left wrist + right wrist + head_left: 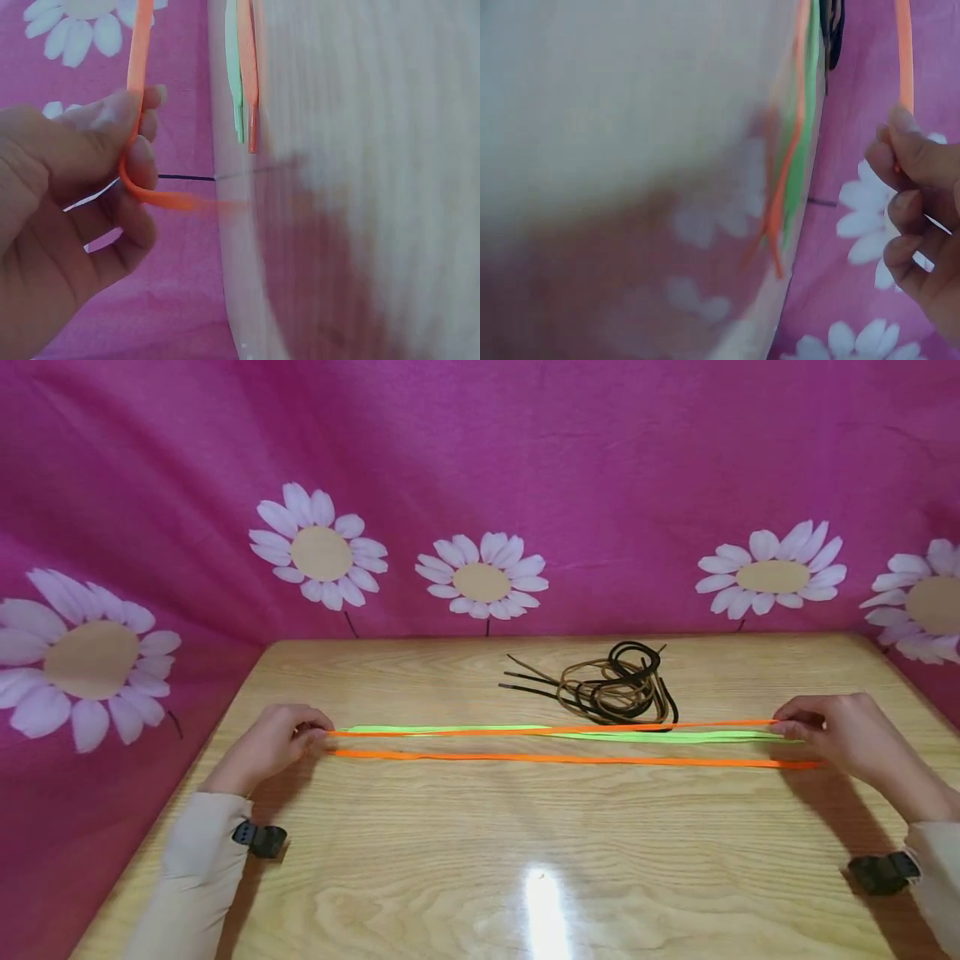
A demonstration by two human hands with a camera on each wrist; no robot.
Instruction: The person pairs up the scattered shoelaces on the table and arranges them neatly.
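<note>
An orange shoelace (720, 724) is stretched taut across the table between both hands. My left hand (277, 742) pinches it near one end between thumb and fingers; a short tail (172, 199) curves away under the fingers in the left wrist view. At the other end, my right hand (847, 735) pinches the lace between thumb and forefinger, its other fingers loosely curled. Behind and below the held lace lie green shoelaces (675, 737), laid out lengthwise. A second orange shoelace (525, 758) lies straight on the table, nearer the person.
Beyond the bright laces, a tangled heap of black and brown shoelaces (622, 689) sits toward the back of the wooden table (420, 860). A magenta cloth (600, 460) with white daisies hangs behind and beside it. Each wrist carries a small black camera (262, 839).
</note>
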